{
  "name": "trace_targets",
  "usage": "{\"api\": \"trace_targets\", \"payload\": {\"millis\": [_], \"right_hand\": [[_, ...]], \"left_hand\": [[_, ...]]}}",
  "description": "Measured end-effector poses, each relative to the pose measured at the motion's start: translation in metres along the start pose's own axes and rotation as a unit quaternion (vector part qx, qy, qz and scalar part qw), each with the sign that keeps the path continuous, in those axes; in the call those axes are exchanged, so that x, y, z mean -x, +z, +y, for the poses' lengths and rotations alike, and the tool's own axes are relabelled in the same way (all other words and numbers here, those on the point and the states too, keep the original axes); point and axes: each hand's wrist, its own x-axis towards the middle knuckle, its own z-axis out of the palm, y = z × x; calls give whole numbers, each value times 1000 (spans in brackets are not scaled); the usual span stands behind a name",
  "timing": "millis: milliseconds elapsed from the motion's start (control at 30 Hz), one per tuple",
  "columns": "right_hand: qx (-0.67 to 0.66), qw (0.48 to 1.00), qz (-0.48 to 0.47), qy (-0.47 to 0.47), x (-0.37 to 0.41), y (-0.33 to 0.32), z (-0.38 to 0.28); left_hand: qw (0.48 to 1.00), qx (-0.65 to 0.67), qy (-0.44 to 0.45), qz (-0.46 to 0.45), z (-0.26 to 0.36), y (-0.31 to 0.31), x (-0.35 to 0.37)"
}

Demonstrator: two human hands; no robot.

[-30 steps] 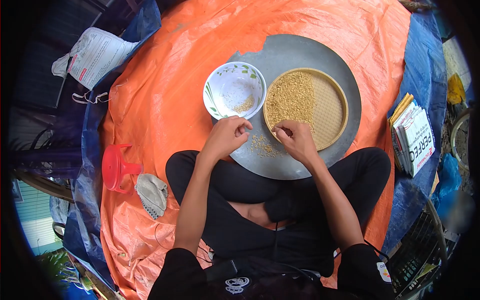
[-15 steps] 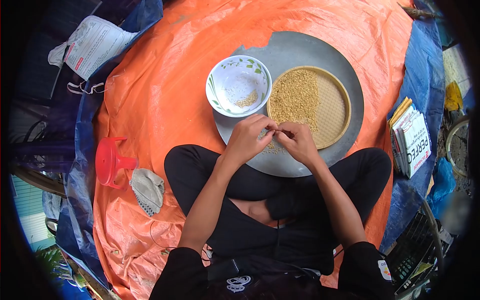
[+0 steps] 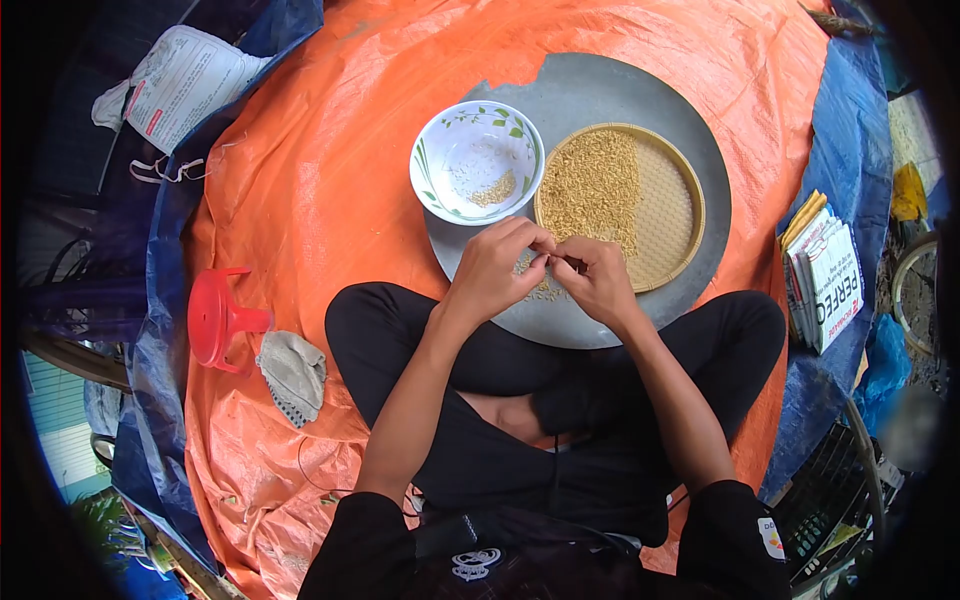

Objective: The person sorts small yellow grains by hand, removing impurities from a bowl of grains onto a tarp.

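Note:
My left hand [image 3: 499, 267] and my right hand [image 3: 597, 278] meet fingertip to fingertip over the near part of a round grey tray [image 3: 690, 130]. Both are closed in a pinch; whatever they hold is too small to make out. Beyond my left hand stands a white bowl [image 3: 455, 150] with green leaf patterns and a few pale grains inside. A round woven basket [image 3: 668, 215] lies beyond my right hand, its left part covered with golden grains [image 3: 595, 185]. Loose grains [image 3: 545, 293] are scattered on the tray below my hands.
An orange tarp [image 3: 300, 210] lies beneath everything. At the left are a red plastic stool [image 3: 215, 318] and a grey cloth cap [image 3: 292, 370]. Folded printed bags [image 3: 825, 275] stand at the right, beside a blue tarp [image 3: 850, 150]. A white sack [image 3: 190, 85] is at the upper left.
The view has shifted slightly, moving the bowl, basket and stool a little up in the picture. My hands stay together, with only small changes at the fingertips.

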Motion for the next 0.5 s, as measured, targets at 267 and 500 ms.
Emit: {"api": "trace_targets", "payload": {"millis": [267,500], "right_hand": [[34,998,14,-58,2,3,1],[63,995,22,-70,3,7,5]], "left_hand": [[1000,0,-3,-23,-2,1,1],[999,23,-19,-35,-6,0,1]]}}
